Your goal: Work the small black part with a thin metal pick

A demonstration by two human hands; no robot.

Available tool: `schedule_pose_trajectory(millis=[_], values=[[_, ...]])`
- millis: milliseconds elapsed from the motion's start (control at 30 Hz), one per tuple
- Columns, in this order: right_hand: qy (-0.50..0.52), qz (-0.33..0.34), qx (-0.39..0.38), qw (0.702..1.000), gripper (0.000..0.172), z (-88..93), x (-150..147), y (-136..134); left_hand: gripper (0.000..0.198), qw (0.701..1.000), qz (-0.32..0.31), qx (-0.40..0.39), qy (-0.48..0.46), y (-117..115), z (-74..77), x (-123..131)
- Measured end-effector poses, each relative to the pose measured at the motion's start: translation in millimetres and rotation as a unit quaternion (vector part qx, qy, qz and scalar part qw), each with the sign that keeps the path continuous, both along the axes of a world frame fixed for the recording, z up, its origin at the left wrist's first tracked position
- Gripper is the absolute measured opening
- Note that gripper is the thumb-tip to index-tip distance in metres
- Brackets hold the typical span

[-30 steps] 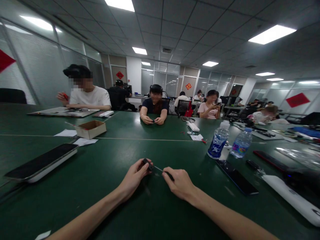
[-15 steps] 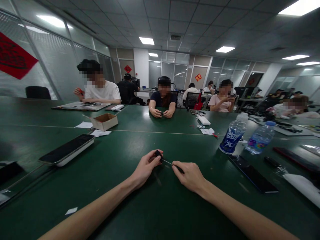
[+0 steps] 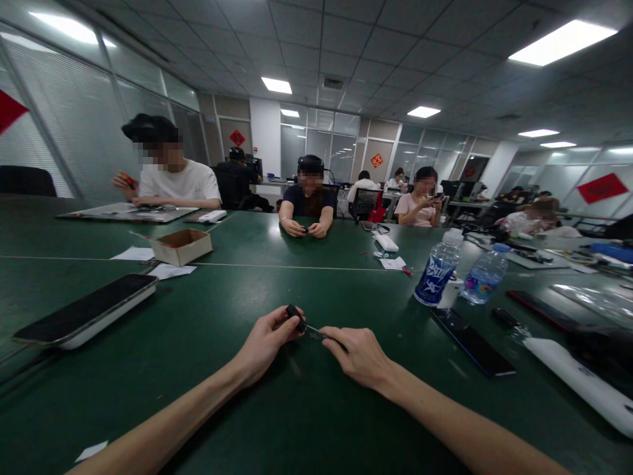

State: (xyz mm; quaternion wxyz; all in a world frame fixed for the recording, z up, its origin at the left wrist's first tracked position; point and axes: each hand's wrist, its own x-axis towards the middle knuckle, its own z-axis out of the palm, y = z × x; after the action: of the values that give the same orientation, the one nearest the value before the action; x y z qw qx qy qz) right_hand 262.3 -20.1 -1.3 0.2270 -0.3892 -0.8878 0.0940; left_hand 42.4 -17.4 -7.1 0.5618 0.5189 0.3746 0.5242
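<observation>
My left hand [image 3: 262,343] pinches a small black part [image 3: 295,318] just above the green table [image 3: 208,396]. My right hand [image 3: 359,356] is closed round a thin tool with a dark handle, a small screwdriver by the look of it [image 3: 316,332], whose metal tip points left into the black part. Both forearms reach in from the bottom edge, and the two hands sit close together near the middle of the view.
A phone on a white base [image 3: 84,316] lies left, a cardboard box [image 3: 182,245] and papers beyond it. Two water bottles [image 3: 438,270], a dark phone [image 3: 472,341] and a white device [image 3: 578,382] lie right. Several people sit along the far side.
The view swung left and back right again; my hands kept the same grips on the black part and the tool, with the tip staying against the part.
</observation>
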Motion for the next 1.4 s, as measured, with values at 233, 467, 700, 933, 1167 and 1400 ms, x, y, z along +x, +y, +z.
schedule_pose_trajectory(millis=[233,467,700,933,1167,1400], values=[[0.098,-0.048,0.001,0.994,0.030,3.9,-1.4,2.5,0.031,0.998,-0.046,0.009,0.041,-4.5,6.9,4.2],[0.027,-0.017,-0.009,0.999,0.028,4.6,-2.1,-1.5,0.034,0.998,0.011,-0.027,-0.048,4.5,-4.5,2.4],[-0.009,-0.028,-0.005,1.000,0.030,7.3,-3.8,-2.4,0.041,0.999,0.022,-0.018,-0.030,1.0,0.4,4.1],[-0.001,-0.018,-0.023,1.000,0.029,6.3,-3.4,-2.3,0.042,1.000,0.022,-0.016,-0.008,-0.2,1.0,3.7],[0.003,-0.013,-0.003,1.000,0.029,5.4,-1.6,-3.6,0.038,1.000,0.008,-0.006,0.004,-0.1,1.6,3.3],[0.087,-0.039,-0.022,0.995,0.032,4.3,1.3,3.4,0.032,0.999,-0.022,0.015,0.033,-3.8,5.2,3.3]])
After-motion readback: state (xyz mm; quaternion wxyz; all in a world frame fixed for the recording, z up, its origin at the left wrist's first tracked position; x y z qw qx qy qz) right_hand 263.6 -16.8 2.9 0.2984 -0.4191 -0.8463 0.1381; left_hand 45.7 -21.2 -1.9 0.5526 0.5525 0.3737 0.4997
